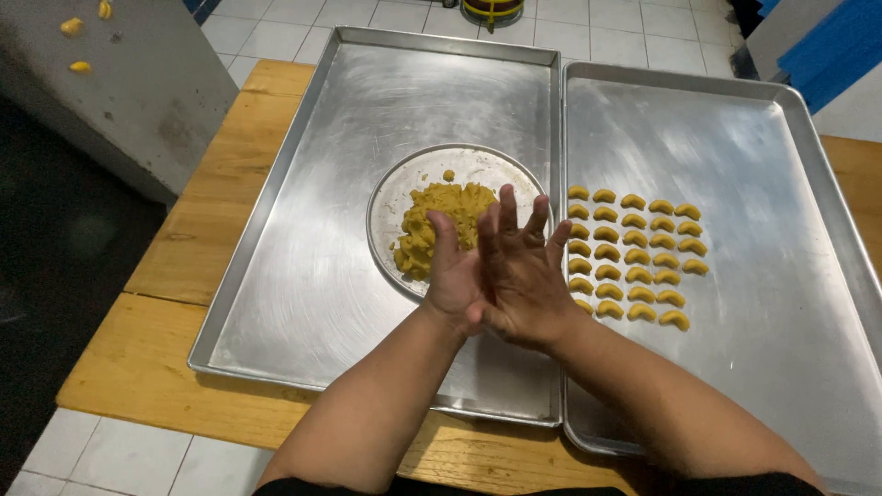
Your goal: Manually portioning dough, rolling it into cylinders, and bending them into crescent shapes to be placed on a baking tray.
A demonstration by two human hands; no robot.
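My left hand and my right hand are pressed palm to palm, fingers stretched out, above the near rim of a round metal plate. Whatever lies between the palms is hidden. A heap of yellow dough sits on the plate, just beyond my fingertips. The plate rests inside the left metal baking tray. On the right metal baking tray, several small yellow crescent-shaped dough pieces lie in neat rows next to my right hand.
Both trays sit side by side on a wooden table. A grey block with bits of yellow dough stuck on it stands at the far left. White tiled floor surrounds the table; blue objects lie at the far right.
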